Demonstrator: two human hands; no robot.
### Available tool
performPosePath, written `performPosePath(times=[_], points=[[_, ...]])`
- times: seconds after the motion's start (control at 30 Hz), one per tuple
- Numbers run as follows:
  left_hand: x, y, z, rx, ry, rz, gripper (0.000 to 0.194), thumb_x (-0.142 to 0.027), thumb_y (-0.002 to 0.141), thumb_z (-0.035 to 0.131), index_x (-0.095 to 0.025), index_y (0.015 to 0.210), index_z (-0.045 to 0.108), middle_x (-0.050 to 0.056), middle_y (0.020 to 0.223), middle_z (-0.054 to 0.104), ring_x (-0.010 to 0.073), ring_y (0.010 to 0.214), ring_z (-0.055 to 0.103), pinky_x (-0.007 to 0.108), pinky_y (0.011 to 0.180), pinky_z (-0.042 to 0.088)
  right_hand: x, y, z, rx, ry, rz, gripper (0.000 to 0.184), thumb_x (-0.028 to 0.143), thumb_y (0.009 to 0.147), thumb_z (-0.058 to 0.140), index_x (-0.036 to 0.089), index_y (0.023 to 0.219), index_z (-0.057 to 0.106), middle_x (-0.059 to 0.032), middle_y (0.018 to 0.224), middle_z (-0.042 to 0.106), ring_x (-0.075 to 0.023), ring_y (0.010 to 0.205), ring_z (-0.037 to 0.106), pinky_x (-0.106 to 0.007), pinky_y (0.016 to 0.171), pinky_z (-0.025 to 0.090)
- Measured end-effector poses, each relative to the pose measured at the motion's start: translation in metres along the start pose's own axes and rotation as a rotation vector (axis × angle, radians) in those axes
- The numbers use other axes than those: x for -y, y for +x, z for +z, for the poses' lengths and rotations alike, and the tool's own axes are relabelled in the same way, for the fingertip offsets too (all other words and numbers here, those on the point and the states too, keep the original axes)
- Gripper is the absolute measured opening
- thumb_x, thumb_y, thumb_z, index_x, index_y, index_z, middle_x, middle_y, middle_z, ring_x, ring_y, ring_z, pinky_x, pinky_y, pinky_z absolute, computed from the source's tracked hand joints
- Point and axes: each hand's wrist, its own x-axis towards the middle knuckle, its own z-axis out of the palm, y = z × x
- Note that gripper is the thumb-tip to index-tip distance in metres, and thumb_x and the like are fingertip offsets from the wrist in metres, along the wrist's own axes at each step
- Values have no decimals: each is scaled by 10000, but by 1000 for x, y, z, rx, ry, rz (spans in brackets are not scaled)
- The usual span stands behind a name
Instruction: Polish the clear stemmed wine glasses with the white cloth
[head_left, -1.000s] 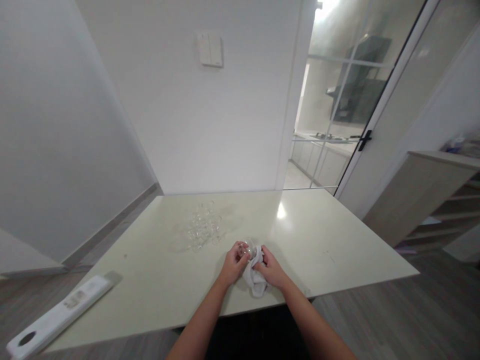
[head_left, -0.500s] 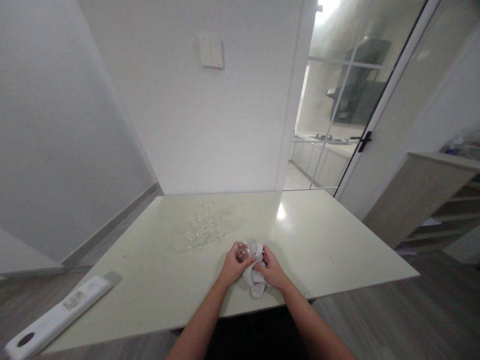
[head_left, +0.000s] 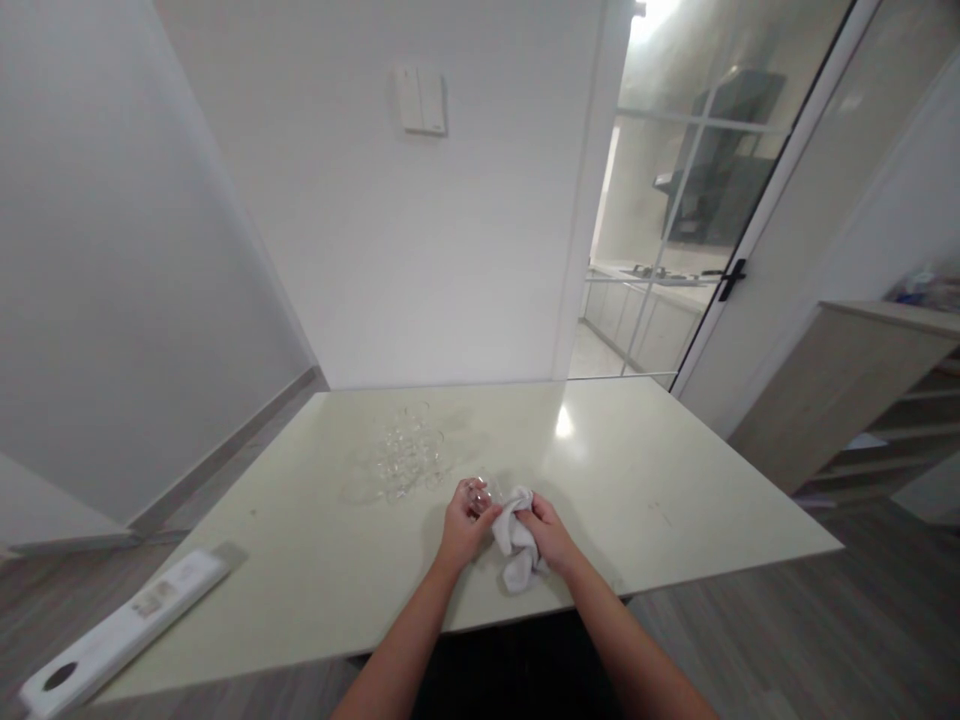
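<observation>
A clear drinking glass (head_left: 484, 492) is in my left hand (head_left: 463, 520), whose fingers curl round it above the near part of the table. Close by on the right, my right hand (head_left: 549, 530) grips a white cloth (head_left: 519, 540), bunched up at the top and hanging down below. The cloth lies beside the glass; whether they touch I cannot tell. Farther back to the left stands a cluster of several clear glasses (head_left: 409, 450), hard to tell apart from one another.
The pale glossy table (head_left: 300, 560) reaches to the white wall. On its front left corner lies a long white object (head_left: 127, 630) with a dark oval hole, overhanging the edge. A glazed door (head_left: 675, 200) is at the back right, a wooden shelf unit (head_left: 862, 380) at the far right.
My right hand and the cloth have drawn slightly right, away from the glass. My left hand with the glass has shifted a little left.
</observation>
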Motion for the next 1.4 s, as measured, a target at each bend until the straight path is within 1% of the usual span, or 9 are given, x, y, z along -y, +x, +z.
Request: performPosePath(times=[0.1, 0.17, 0.3, 0.47, 0.6, 0.9, 1.1, 1.3, 1.4], points=[[1, 2, 0, -105, -92, 7, 516, -363, 714, 720, -213, 1105, 419, -22, 794, 601, 103, 612, 574, 212, 566, 448, 1, 2, -1, -133, 57, 6, 277, 382, 767, 640, 188, 964, 620, -16, 898, 657, -166, 820, 589, -271, 752, 459], [-1, 1, 0, -117, -161, 4, 585, -357, 719, 719, -239, 1169, 365, -13, 834, 621, 108, 621, 596, 216, 565, 468, 4, 2, 0, -160, 97, 15, 309, 391, 766, 644, 192, 1000, 617, -34, 971, 664, -183, 888, 603, -299, 815, 465], [-7, -2, 5, -22, -211, -21, 669, -349, 705, 735, -259, 1227, 326, 6, 866, 651, 150, 738, 656, 258, 640, 520, 8, 1, 2, -66, 113, 37, 370, 430, 730, 687, 198, 1009, 615, -50, 976, 682, -212, 912, 625, -353, 851, 479], [-8, -5, 6, 16, -193, -24, 683, -357, 711, 730, -259, 1253, 325, 11, 876, 650, 190, 852, 674, 279, 685, 534, 10, -1, 4, 30, 67, 0, 354, 402, 725, 699, 195, 1001, 620, -49, 938, 691, -211, 852, 635, -365, 814, 497], [-7, -4, 4, 33, -130, -13, 679, -334, 712, 734, -248, 1258, 339, 30, 914, 668, 168, 802, 674, 272, 695, 523, 4, 1, 2, 19, 18, -17, 282, 338, 729, 693, 191, 961, 634, -42, 904, 687, -201, 799, 631, -348, 759, 503], [-5, 1, 2, -152, -101, 3, 692, -325, 720, 723, -238, 1288, 336, -7, 804, 637, 142, 720, 647, 253, 657, 500, 1, 1, 0, -40, -73, -42, 272, 268, 734, 643, 188, 992, 614, -23, 879, 669, -192, 818, 604, -317, 751, 485], [-3, 0, -1, -224, 85, 57, 751, -333, 694, 737, -230, 1343, 373, -38, 745, 560, 106, 638, 569, 216, 605, 452, 3, -1, 1, -43, -39, -8, 243, 238, 713, 619, 185, 950, 635, 1, 808, 657, -165, 743, 577, -259, 670, 447], [-6, -2, 2, -116, 296, 54, 791, -384, 731, 680, -246, 1420, 315, -75, 684, 491, 65, 516, 451, 182, 531, 398, -4, -1, -2, -248, 36, 81, 252, 321, 725, 610, 180, 927, 663, -28, 951, 659, -199, 919, 560, -285, 807, 437], [-7, -4, 3, -19, 388, 78, 808, -404, 760, 645, -245, 1451, 257, -72, 699, 484, 64, 508, 435, 182, 520, 391, -1, -1, -2, -149, 13, 12, 204, 248, 716, 584, 183, 902, 636, -7, 869, 641, -177, 830, 558, -265, 751, 442]])
